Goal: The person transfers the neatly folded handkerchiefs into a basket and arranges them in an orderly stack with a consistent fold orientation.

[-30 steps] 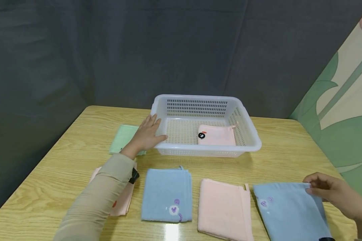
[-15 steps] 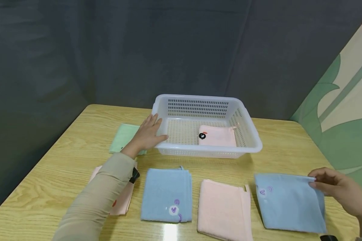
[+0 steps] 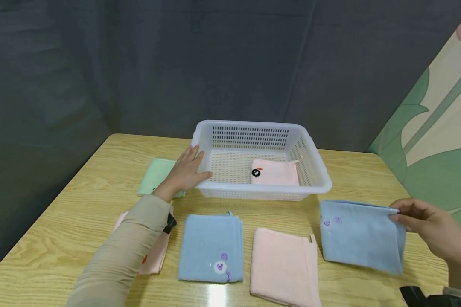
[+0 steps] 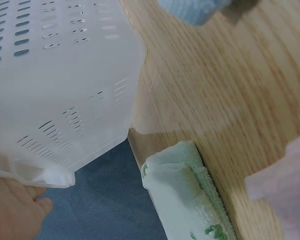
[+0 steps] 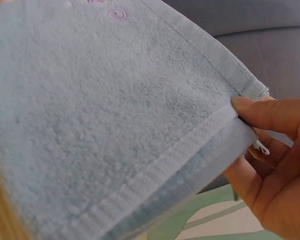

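Note:
My right hand (image 3: 432,224) pinches the upper right corner of a folded blue towel (image 3: 363,238) with purple stitching. The towel hangs tilted above the table's right side. In the right wrist view, thumb and fingers (image 5: 262,117) grip its layered corner (image 5: 225,110). My left hand (image 3: 184,170) rests with spread fingers on the left rim of a white plastic basket (image 3: 319,187). Inside the basket, toward the right, lies a folded pink towel (image 3: 278,174) with a black round patch. The left wrist view shows the basket's slotted wall (image 4: 85,75) and part of the left hand (image 4: 15,212).
On the wooden table (image 3: 345,175), a blue towel (image 3: 205,243) and a pink towel (image 3: 284,264) lie folded in front of the basket. A green towel (image 3: 157,172) and another pink towel (image 3: 163,249) are partly hidden by the left arm. A dark curtain (image 3: 230,64) hangs behind.
My right hand has raised the blue towel and carried it forward, away from the table's near edge. The left hand stays on the basket rim.

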Demonstrator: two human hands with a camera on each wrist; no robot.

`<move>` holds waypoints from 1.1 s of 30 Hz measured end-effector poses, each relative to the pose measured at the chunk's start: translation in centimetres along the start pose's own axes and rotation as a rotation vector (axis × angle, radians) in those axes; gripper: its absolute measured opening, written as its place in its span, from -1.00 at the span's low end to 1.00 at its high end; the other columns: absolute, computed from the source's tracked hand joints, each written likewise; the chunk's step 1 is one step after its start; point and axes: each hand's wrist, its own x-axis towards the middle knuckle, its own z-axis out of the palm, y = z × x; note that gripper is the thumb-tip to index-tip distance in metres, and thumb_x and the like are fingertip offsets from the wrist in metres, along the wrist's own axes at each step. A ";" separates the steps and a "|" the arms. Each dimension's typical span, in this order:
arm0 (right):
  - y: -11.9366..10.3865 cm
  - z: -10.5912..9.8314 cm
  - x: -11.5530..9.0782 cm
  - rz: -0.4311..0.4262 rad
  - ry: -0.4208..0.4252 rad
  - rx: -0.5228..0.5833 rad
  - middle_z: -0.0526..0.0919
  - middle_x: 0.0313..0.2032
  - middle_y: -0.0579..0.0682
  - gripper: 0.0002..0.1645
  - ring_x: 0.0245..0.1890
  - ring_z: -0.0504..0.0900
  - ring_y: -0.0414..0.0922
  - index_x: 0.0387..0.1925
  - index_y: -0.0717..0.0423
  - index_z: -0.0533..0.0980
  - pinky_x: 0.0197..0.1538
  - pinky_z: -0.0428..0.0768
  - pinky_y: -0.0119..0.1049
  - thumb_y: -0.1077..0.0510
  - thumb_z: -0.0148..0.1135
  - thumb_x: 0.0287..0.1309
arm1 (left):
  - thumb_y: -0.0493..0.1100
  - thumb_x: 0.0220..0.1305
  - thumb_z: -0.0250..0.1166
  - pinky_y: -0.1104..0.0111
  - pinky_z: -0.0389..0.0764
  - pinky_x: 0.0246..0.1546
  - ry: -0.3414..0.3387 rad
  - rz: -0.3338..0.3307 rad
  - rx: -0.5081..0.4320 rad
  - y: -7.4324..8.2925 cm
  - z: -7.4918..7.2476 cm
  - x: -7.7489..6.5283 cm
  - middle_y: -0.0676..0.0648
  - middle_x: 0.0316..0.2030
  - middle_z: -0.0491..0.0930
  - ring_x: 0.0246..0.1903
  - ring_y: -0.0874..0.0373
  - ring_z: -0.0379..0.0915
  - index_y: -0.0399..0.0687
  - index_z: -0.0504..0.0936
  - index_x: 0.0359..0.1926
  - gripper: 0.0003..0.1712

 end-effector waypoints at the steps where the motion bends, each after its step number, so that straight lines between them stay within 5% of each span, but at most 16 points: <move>1: -0.1 0.1 0.1 -0.007 0.011 0.000 0.49 -0.48 -0.21 -0.76 -0.54 0.40 -0.29 -0.30 -0.01 0.47 -0.54 0.37 -0.47 0.37 0.06 0.06 | 0.20 0.16 -0.07 0.17 -0.35 0.20 0.001 -0.001 -0.001 0.0 0.0 0.0 -0.17 0.30 -0.29 0.26 -0.01 -0.54 -0.25 -0.06 0.29 -0.15; 33: -3.7 1.0 2.2 -0.109 0.067 0.103 0.52 -0.49 -0.16 -0.79 -0.55 0.46 -0.29 -0.33 0.14 0.50 -0.50 0.45 -0.53 0.44 0.06 0.02 | 0.19 0.17 -0.08 0.19 -0.38 0.20 -0.011 -0.007 -0.006 0.1 -0.1 -0.1 -0.16 0.30 -0.32 0.25 0.01 -0.57 -0.24 -0.09 0.29 -0.16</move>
